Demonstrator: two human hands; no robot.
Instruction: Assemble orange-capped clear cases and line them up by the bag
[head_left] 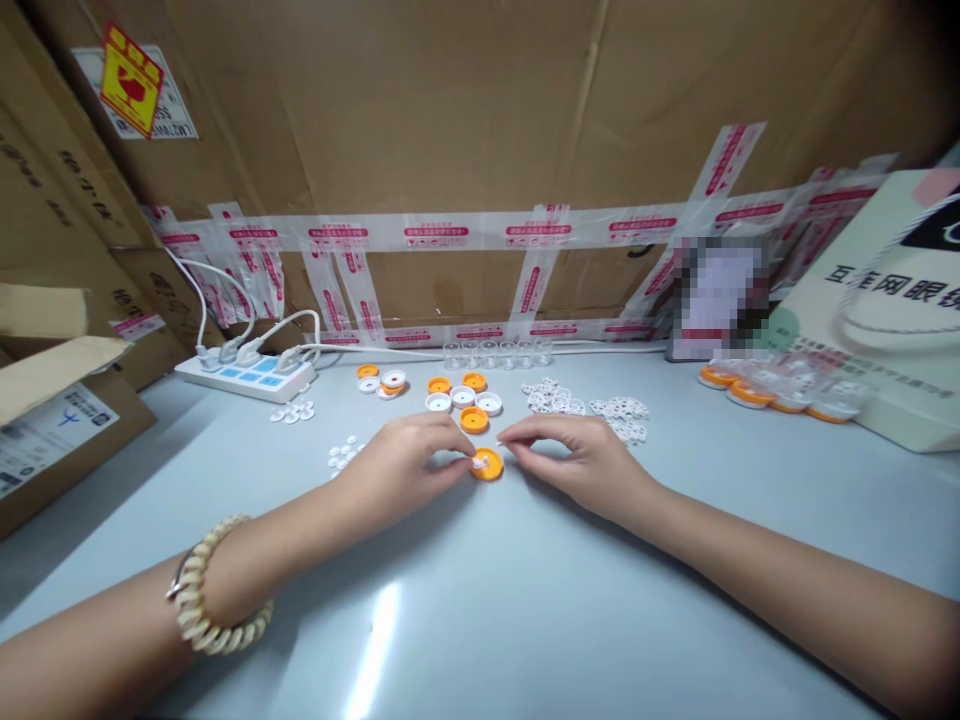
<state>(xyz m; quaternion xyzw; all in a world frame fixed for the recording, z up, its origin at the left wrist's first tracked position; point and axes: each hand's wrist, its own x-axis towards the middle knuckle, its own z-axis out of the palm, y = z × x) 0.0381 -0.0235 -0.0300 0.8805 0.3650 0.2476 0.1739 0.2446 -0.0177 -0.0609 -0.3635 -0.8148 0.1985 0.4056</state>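
In front of me on the table lies a shallow orange round dish (491, 472), with small white plastic pieces (481, 462) inside it. My left hand (409, 458) is closed in a pinch at the dish's left rim; its fingertips touch the rim and the white pieces beside it. To the right of the dish, my right hand (581, 455) pinches a tiny white piece (500, 443) between thumb and forefinger, a little apart from the dish. Just behind stand another orange dish (474, 420) and several white round dishes (463, 397).
White gear-like parts (559, 398) lie behind my right hand. Small white discs (343, 455) lie near my left forearm. Clear round covers (499, 355) line the back. Orange-based clear cases (787, 390) stand right, near a paper bag (885, 300). A power strip (247, 375) sits left.
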